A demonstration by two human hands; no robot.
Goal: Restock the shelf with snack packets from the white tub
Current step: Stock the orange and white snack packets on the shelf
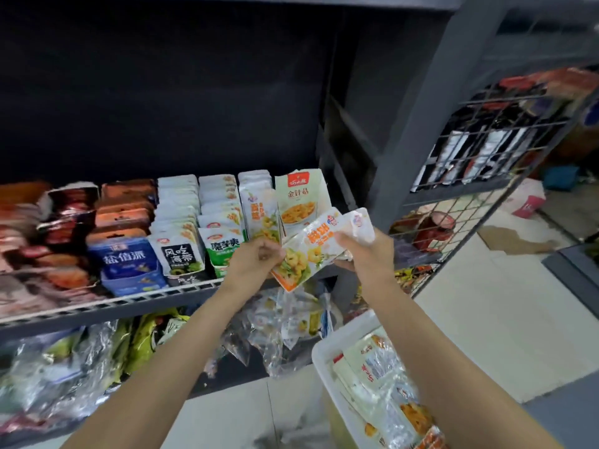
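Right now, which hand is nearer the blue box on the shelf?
Left. The left hand grips the packets' lower end, a few product rows right of the blue box. The right hand holds their upper end, farther right.

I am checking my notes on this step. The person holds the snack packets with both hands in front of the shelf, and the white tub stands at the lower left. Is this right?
Not quite: the head view shows the white tub at the lower right, not the lower left. The rest is correct: the left hand and right hand both hold the snack packets in front of the shelf.
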